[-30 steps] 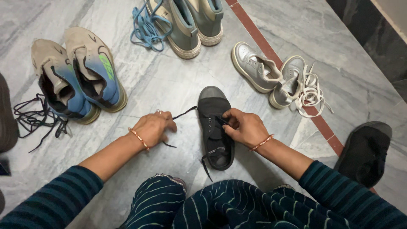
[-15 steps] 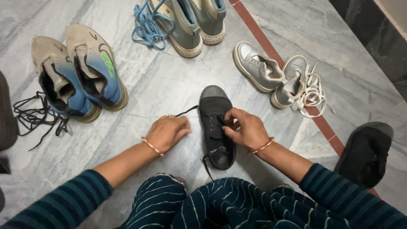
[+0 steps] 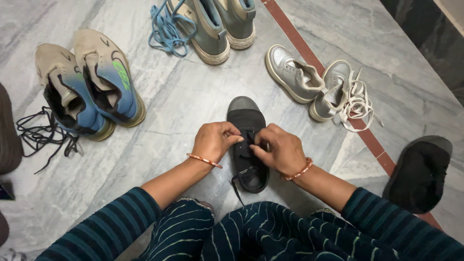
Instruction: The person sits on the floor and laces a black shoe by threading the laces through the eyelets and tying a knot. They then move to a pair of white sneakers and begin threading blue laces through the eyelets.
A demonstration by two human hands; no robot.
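Head view, looking down: nearest the camera is a lap in dark blue cloth with thin pale stripes (image 3: 270,232), and 2 striped sleeves lead out to the hands. Just past the knees, a black canvas shoe (image 3: 247,145) lies on the grey marble floor (image 3: 183,96), toe pointing away, with a black lace end (image 3: 235,189) trailing off its heel end toward the lap. Both hands meet over its eyelet rows. The left hand (image 3: 212,141) comes in from the left side of the shoe with fingers curled together, tips pressed on the lace area; what they pinch is too small to tell. The right hand (image 3: 280,149) rests on the right side of the shoe, thumb and fingers closed at the same spot. Each wrist wears a thin orange bangle.

Off to the right lies a second black shoe (image 3: 419,174). Farther left, 2 tan and blue sneakers (image 3: 89,87) sit side by side, with loose black laces (image 3: 41,136) just beside them. Farther right, 2 white sneakers (image 3: 314,84) lie on a red floor strip (image 3: 295,36), with white laces (image 3: 356,104) heaped against them. Farthest away stand 2 grey-green high-top shoes (image 3: 217,24), a blue lace (image 3: 166,31) bundled at their left.
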